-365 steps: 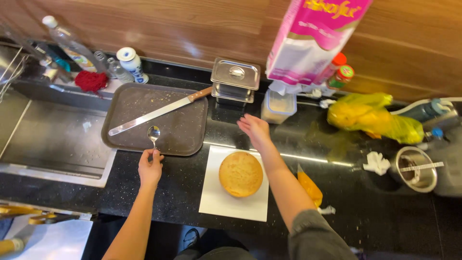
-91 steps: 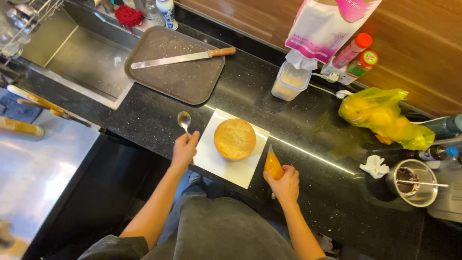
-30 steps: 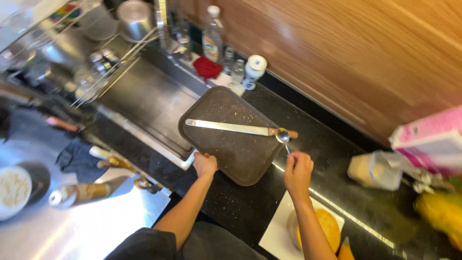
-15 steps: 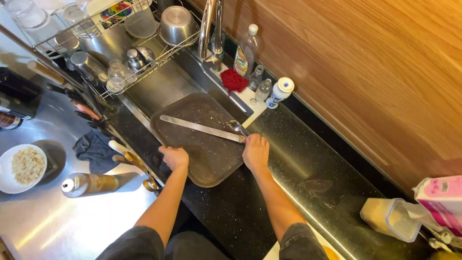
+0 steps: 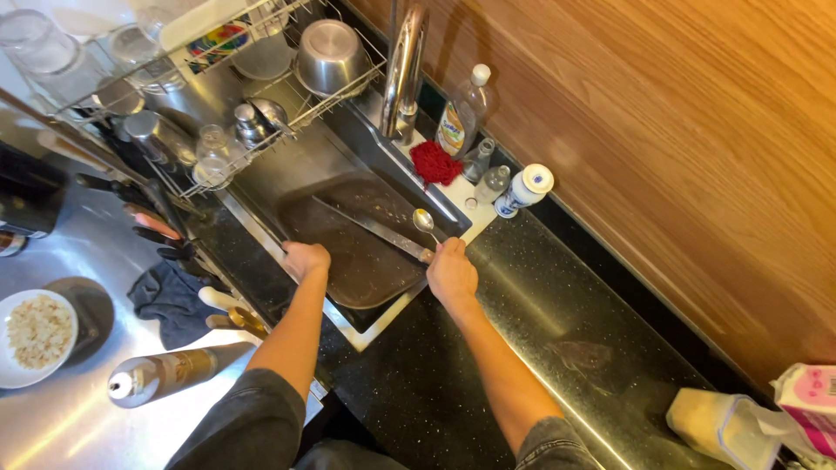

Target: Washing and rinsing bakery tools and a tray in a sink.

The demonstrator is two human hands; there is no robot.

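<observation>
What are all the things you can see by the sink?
Dark rectangular tray: one, brown-grey, over the sink.
Long steel knife: one, silver, on the tray.
Metal spoon: one, silver, in right hand.
Steel tap: one, behind the sink.
Red scrubber: one, on the sink ledge.
Clear soap bottle: one, beside the tap.
Steel bowl: one, upside down in the rack.
White plate: one, far left.
Left hand: on the tray's edge.
Right hand: at the tray's other edge.

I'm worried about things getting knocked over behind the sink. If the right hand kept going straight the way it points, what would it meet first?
Probably the red scrubber on the sink ledge, past the spoon the right hand holds; the faucet and soap bottle stand just behind. Depth is uncertain.
</observation>
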